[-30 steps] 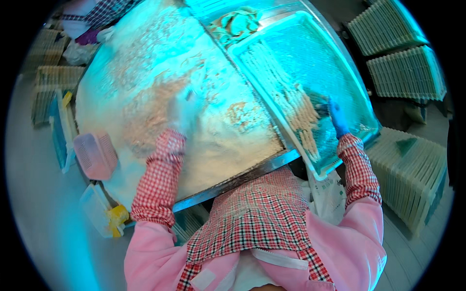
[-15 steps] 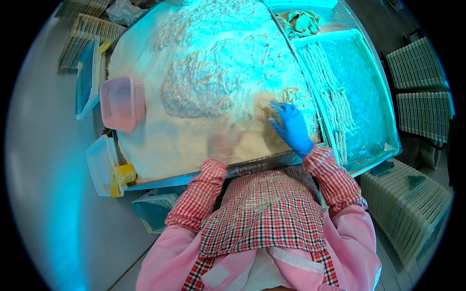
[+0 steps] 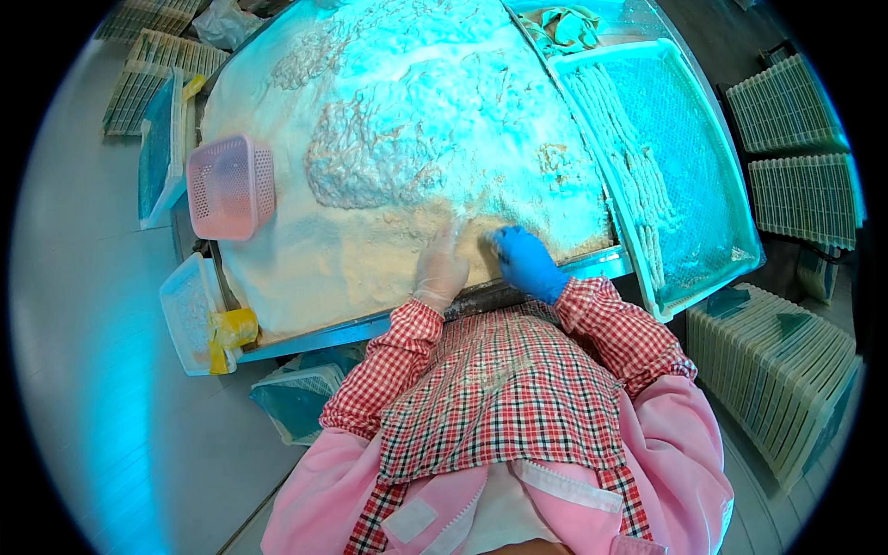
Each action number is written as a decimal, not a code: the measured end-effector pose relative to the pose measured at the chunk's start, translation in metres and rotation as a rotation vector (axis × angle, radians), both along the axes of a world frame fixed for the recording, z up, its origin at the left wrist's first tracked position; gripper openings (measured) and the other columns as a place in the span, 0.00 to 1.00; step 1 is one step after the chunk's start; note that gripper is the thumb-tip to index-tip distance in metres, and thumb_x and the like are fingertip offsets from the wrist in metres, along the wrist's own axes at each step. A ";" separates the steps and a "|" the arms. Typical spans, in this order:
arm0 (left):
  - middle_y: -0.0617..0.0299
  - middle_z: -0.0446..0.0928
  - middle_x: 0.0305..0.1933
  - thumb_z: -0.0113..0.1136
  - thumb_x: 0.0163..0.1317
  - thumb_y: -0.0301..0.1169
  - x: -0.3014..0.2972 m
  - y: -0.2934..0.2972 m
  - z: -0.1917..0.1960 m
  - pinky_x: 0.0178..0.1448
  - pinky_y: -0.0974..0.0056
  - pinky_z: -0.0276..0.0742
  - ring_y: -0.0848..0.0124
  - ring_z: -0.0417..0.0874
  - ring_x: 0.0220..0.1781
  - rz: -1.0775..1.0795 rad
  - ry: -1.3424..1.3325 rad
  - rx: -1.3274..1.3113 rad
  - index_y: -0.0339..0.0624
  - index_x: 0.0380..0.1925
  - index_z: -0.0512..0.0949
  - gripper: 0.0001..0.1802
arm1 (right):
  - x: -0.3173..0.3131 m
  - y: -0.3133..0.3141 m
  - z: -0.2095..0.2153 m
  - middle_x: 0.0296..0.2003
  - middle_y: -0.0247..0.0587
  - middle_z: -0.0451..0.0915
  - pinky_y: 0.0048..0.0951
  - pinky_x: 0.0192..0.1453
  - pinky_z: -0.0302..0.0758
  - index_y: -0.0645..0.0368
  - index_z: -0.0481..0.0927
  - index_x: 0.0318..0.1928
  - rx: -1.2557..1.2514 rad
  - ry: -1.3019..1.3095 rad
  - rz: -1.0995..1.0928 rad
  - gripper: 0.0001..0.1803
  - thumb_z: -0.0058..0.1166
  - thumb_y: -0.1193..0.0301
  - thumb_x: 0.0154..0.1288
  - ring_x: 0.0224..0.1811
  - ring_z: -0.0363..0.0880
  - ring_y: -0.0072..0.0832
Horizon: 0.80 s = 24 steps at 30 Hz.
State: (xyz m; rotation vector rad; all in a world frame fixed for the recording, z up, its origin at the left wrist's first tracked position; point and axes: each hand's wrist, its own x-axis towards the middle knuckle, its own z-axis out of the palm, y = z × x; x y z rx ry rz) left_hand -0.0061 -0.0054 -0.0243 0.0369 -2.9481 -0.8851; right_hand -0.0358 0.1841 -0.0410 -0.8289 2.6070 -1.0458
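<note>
My left hand [image 3: 442, 266], in a thin clear glove, rests palm down on the pale crumb coating heaped on the big table [image 3: 305, 338], near its front edge. My right hand [image 3: 524, 260], in a blue glove, lies right beside it with fingers curled into the crumbs; whether it grips anything is hidden by the coating. A clump of coated strips [image 3: 370, 166] lies further out on the heap. To the right a light mesh tray [image 3: 731, 199] holds rows of coated sticks [image 3: 634, 176].
A pink perforated basket [image 3: 232, 185] sits at the table's left edge. Clear tubs [image 3: 190, 310] with a yellow piece hang off the front left. Stacked slatted trays [image 3: 772, 379] stand to the right, more [image 3: 153, 69] at the far left.
My right hand came from the stick tray back to the crumb heap and met the left hand at the table's front edge. The view has shifted left.
</note>
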 end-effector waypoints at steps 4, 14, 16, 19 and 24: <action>0.46 0.75 0.54 0.54 0.57 0.33 0.003 0.010 -0.001 0.56 0.54 0.71 0.51 0.75 0.52 0.056 -0.056 -0.189 0.38 0.57 0.71 0.26 | -0.009 -0.004 0.002 0.32 0.44 0.80 0.35 0.36 0.74 0.59 0.78 0.50 -0.273 -0.688 -0.339 0.14 0.48 0.72 0.65 0.32 0.78 0.37; 0.45 0.64 0.66 0.46 0.66 0.33 -0.019 0.055 0.013 0.70 0.50 0.56 0.52 0.62 0.68 0.129 0.166 0.042 0.34 0.60 0.66 0.24 | -0.007 -0.034 -0.027 0.39 0.32 0.80 0.23 0.34 0.75 0.56 0.76 0.52 -1.065 -1.197 -0.717 0.21 0.54 0.55 0.68 0.38 0.77 0.21; 0.51 0.55 0.74 0.40 0.70 0.33 -0.031 0.061 0.010 0.77 0.51 0.42 0.55 0.50 0.76 0.111 0.130 -0.085 0.34 0.64 0.62 0.25 | -0.009 -0.047 -0.004 0.42 0.32 0.80 0.22 0.37 0.76 0.55 0.74 0.54 -1.353 -1.327 -0.794 0.22 0.50 0.53 0.70 0.37 0.77 0.23; 0.55 0.54 0.74 0.43 0.70 0.35 -0.032 0.107 0.009 0.77 0.50 0.39 0.56 0.47 0.77 -0.160 0.109 0.537 0.34 0.64 0.62 0.26 | -0.022 -0.011 -0.056 0.51 0.35 0.77 0.26 0.51 0.74 0.53 0.69 0.61 -1.768 -1.425 -0.421 0.26 0.42 0.51 0.73 0.46 0.75 0.25; 0.48 0.55 0.73 0.52 0.66 0.38 -0.092 0.120 -0.004 0.76 0.47 0.40 0.53 0.54 0.74 -0.189 0.082 -0.141 0.38 0.65 0.63 0.29 | -0.020 0.035 -0.006 0.54 0.34 0.75 0.35 0.51 0.74 0.53 0.67 0.65 -1.699 -1.431 -0.813 0.27 0.43 0.53 0.73 0.50 0.73 0.28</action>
